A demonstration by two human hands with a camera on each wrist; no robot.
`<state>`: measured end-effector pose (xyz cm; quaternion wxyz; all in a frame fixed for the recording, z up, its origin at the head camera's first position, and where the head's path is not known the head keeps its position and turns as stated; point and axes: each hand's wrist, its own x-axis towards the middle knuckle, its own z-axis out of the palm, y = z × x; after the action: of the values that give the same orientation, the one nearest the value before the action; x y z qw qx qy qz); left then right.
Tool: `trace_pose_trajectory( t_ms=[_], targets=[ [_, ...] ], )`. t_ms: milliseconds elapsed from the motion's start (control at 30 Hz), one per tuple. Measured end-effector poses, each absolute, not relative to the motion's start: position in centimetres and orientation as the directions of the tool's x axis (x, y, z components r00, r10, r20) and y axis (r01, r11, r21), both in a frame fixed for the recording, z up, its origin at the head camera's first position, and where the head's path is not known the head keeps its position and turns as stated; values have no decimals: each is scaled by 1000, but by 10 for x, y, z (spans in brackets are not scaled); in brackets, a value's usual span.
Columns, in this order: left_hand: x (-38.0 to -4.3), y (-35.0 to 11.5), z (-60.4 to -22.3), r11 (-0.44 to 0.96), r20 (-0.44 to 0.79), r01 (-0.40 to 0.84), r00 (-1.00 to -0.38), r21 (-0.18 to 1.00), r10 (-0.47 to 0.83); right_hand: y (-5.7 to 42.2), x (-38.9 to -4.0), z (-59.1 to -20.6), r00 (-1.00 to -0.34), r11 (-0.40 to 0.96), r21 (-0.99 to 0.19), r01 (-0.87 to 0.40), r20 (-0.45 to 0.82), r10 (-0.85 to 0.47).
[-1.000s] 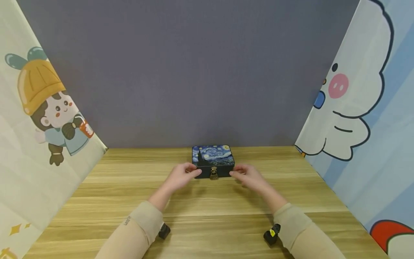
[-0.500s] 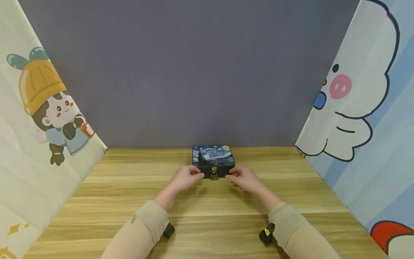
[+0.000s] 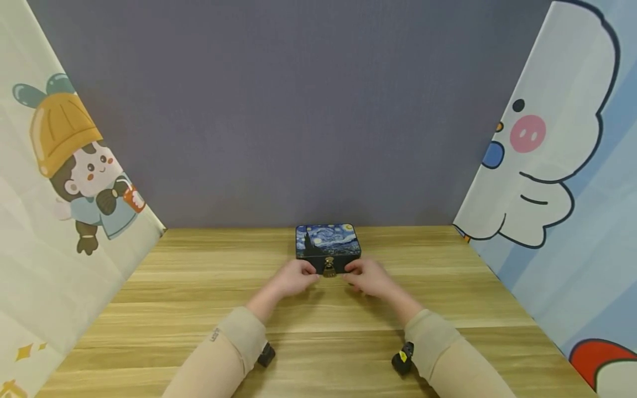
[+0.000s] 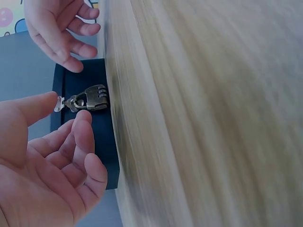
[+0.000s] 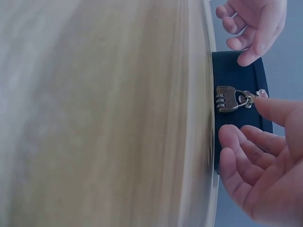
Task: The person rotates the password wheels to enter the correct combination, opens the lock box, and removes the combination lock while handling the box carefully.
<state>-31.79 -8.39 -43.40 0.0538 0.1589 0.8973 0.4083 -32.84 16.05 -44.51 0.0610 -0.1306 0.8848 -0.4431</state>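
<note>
A small dark box [image 3: 308, 264] with a starry night painting on its lid [image 3: 328, 239] rests at the back of the table, lid down. A brass combination padlock [image 4: 97, 98] with number dials hangs from the clasp [image 5: 250, 98] on its front. My left hand [image 3: 297, 278] is in front of the box, left of the padlock, its fingers loosely bent with nothing between them. On the other side my right hand [image 3: 370, 278] mirrors it, thumb and fingers apart and holding nothing. Both wrist views show the fingertips close around the padlock.
The wood-grain table [image 3: 328, 315] runs up to a grey panel [image 3: 308, 110] right behind the box. Printed cartoon sheets [image 3: 89, 166] stand along both sides. Black wrist cameras [image 3: 403, 359] hang below the sleeves.
Both hands have moved inward from the box's front corners toward the padlock and slightly nearer the person. The box and padlock have stayed in place.
</note>
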Motion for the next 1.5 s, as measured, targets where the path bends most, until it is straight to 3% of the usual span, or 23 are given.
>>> trace_pose_trajectory(
  t_ms=[500, 767, 1500],
  targets=[
    [-320, -77, -437, 648, -4, 227, -942, 727, 335, 153, -333, -451, -930, 597, -767, -234, -3, -367],
    [-322, -74, -438, 674, -30, 240, -931, 699, 363, 150, -334, -452, -909, 651, -670, -357, 86, -409],
    [-327, -64, -434, 740, -24, 284, -927, 609, 375, 145, -338, -451, -904, 675, -657, -337, 26, -426]
  ],
)
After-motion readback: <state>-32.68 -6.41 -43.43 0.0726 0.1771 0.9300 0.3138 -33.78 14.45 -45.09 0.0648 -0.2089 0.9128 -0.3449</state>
